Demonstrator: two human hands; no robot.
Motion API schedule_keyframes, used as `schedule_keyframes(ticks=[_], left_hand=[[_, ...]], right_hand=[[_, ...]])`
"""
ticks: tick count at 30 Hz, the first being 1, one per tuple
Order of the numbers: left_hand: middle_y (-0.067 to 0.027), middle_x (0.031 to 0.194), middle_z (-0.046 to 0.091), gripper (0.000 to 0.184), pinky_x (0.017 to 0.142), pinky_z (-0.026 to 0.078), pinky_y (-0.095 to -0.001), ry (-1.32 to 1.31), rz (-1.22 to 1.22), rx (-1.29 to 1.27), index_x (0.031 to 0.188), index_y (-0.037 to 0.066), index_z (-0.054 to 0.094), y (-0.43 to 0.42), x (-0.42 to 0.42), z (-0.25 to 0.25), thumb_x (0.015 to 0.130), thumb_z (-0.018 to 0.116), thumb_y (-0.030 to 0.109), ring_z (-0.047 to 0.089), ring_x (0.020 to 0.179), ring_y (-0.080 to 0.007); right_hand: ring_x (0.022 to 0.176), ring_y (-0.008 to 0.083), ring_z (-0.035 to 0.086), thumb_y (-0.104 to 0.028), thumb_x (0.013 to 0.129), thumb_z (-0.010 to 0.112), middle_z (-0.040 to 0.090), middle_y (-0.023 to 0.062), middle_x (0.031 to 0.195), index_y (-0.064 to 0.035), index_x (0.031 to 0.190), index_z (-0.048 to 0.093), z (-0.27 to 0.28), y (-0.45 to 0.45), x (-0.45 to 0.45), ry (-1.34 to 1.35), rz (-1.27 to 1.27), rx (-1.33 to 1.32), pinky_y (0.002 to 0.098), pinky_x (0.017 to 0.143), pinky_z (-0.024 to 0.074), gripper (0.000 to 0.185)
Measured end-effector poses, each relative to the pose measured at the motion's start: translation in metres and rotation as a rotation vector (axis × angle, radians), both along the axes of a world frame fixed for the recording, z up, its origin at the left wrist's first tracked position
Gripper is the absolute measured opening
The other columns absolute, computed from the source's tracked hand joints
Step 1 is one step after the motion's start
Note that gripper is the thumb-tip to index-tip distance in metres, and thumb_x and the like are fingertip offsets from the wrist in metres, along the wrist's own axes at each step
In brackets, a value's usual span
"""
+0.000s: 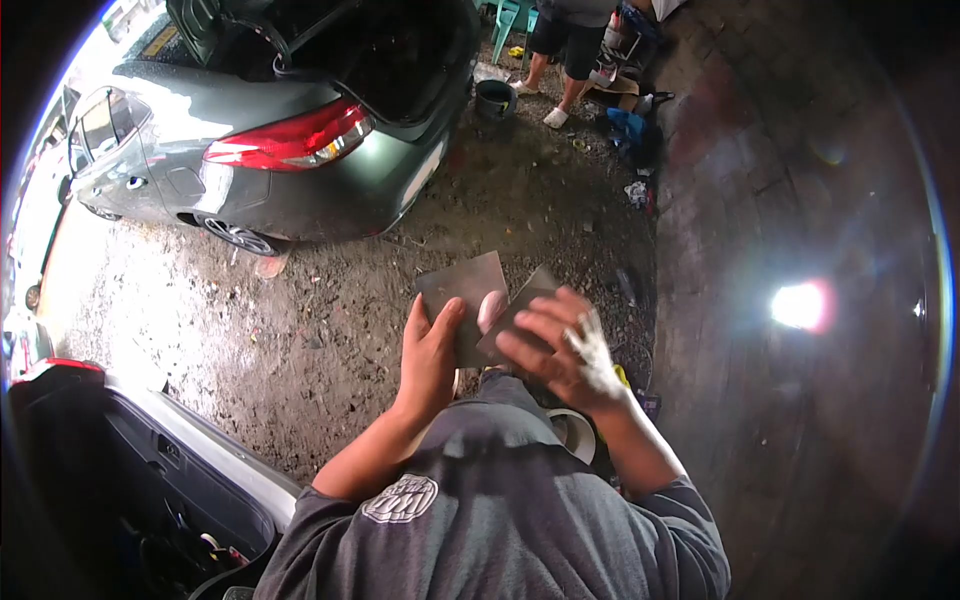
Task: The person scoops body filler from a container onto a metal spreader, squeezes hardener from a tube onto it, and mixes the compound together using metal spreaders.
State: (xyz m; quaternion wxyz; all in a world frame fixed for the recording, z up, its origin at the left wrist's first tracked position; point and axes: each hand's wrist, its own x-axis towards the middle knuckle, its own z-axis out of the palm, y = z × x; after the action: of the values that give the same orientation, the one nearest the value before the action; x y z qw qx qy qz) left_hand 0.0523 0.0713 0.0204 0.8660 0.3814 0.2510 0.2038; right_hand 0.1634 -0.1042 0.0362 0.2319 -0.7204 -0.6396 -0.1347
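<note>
My left hand [430,352] grips a flat, grey-brown square plate [468,285] in front of my body, its thumb on the upper face. On the plate, near its right edge, lies a smooth pinkish lump of paste [491,310]. My right hand [568,350], slightly blurred, is closed on a smaller flat spreader [538,284]. The spreader is tilted and close against the plate's right side, next to the paste. Whether it touches the paste, I cannot tell.
A grey-green car [290,190] with its trunk open stands ahead left. Another open trunk [180,450] is at lower left. A person [572,45] stands beyond, near a dark bucket [495,102]. A white bucket [572,434] sits by my legs; a block wall [760,220] runs along the right.
</note>
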Motion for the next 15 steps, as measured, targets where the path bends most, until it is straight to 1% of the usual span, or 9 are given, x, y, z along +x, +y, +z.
schedule_keyframes(ticks=[1, 2, 4, 5, 8, 9, 12, 13, 15], left_hand=[[-0.0076, 0.110, 0.062, 0.027, 0.081, 0.051, -0.0269, 0.021, -0.009, 0.129, 0.122, 0.000, 0.049, 0.003, -0.002, -0.003, 0.100, 0.054, 0.015, 0.060, 0.096, -0.0131], [-0.0071, 0.109, 0.062, 0.026, 0.081, 0.051, -0.0267, 0.013, -0.019, 0.145, 0.122, 0.000, 0.049, 0.006, -0.001, -0.006, 0.100, 0.053, 0.015, 0.060, 0.096, -0.0129], [-0.0061, 0.108, 0.062, 0.025, 0.082, 0.051, -0.0265, -0.005, -0.020, 0.166, 0.121, 0.001, 0.050, 0.008, 0.001, -0.011, 0.101, 0.052, 0.015, 0.060, 0.095, -0.0125], [-0.0054, 0.108, 0.061, 0.026, 0.081, 0.050, -0.0258, 0.006, -0.040, 0.188, 0.122, 0.001, 0.050, 0.006, 0.002, -0.012, 0.101, 0.052, 0.015, 0.060, 0.095, -0.0115], [-0.0113, 0.122, 0.059, 0.034, 0.092, 0.051, -0.0304, 0.015, -0.107, 0.331, 0.133, 0.002, 0.045, 0.007, 0.008, -0.008, 0.102, 0.048, 0.012, 0.060, 0.109, -0.0178], [-0.0118, 0.125, 0.058, 0.036, 0.095, 0.048, -0.0302, -0.001, -0.170, 0.417, 0.137, 0.002, 0.043, 0.007, 0.011, -0.007, 0.102, 0.047, 0.011, 0.058, 0.112, -0.0179], [-0.0132, 0.134, 0.054, 0.045, 0.105, 0.038, -0.0296, -0.053, -0.355, 0.689, 0.148, 0.004, 0.036, 0.004, 0.013, -0.008, 0.104, 0.042, 0.007, 0.051, 0.122, -0.0181], [-0.0140, 0.136, 0.053, 0.046, 0.108, 0.034, -0.0301, -0.052, -0.410, 0.513, 0.149, 0.006, 0.035, 0.000, 0.013, 0.002, 0.104, 0.041, 0.008, 0.048, 0.125, -0.0170], [-0.0146, 0.133, 0.055, 0.046, 0.106, 0.035, -0.0300, -0.033, -0.379, 0.613, 0.149, 0.007, 0.037, 0.004, 0.020, -0.003, 0.104, 0.043, 0.009, 0.049, 0.124, -0.0166]], right_hand=[[0.119, 0.0262, 0.051, -0.012, 0.079, 0.068, 0.053, 0.0036, 0.122, -0.0267, 0.126, 0.060, -0.007, -0.002, 0.004, 0.021, -0.009, 0.007, 0.0530, 0.104, 0.0392, 0.050], [0.118, 0.0261, 0.051, -0.013, 0.079, 0.070, 0.053, 0.0033, 0.121, -0.0264, 0.125, 0.061, -0.014, -0.003, 0.008, 0.041, -0.018, 0.014, 0.0533, 0.105, 0.0389, 0.049], [0.117, 0.0273, 0.053, -0.015, 0.075, 0.075, 0.055, 0.0043, 0.118, -0.0237, 0.121, 0.063, 0.001, -0.007, 0.024, -0.049, -0.083, 0.002, 0.0534, 0.103, 0.0412, 0.048], [0.115, 0.0273, 0.054, -0.018, 0.074, 0.076, 0.055, 0.0036, 0.117, -0.0229, 0.117, 0.064, 0.005, -0.001, 0.021, -0.033, -0.045, 0.088, 0.0528, 0.104, 0.0406, 0.045], [0.120, 0.0242, 0.050, -0.013, 0.076, 0.067, 0.054, 0.0018, 0.121, -0.0259, 0.121, 0.062, 0.004, 0.002, 0.013, -0.003, 0.055, -0.096, 0.0526, 0.108, 0.0365, 0.047], [0.120, 0.0221, 0.050, -0.011, 0.074, 0.065, 0.055, 0.0012, 0.120, -0.0243, 0.117, 0.064, 0.009, -0.005, 0.018, 0.016, 0.009, -0.138, 0.0508, 0.110, 0.0349, 0.045], [0.115, 0.0235, 0.055, -0.011, 0.072, 0.070, 0.058, 0.0022, 0.115, -0.0210, 0.111, 0.067, 0.026, -0.006, 0.030, -0.072, -0.113, -0.069, 0.0514, 0.106, 0.0385, 0.040], [0.117, 0.0220, 0.053, -0.014, 0.074, 0.068, 0.057, 0.0015, 0.116, -0.0214, 0.111, 0.067, 0.019, -0.005, 0.030, -0.057, -0.105, -0.085, 0.0505, 0.108, 0.0365, 0.037], [0.118, 0.0206, 0.051, -0.017, 0.076, 0.065, 0.057, 0.0010, 0.116, -0.0220, 0.108, 0.067, 0.010, 0.000, 0.023, -0.038, -0.080, -0.105, 0.0493, 0.110, 0.0358, 0.033]])
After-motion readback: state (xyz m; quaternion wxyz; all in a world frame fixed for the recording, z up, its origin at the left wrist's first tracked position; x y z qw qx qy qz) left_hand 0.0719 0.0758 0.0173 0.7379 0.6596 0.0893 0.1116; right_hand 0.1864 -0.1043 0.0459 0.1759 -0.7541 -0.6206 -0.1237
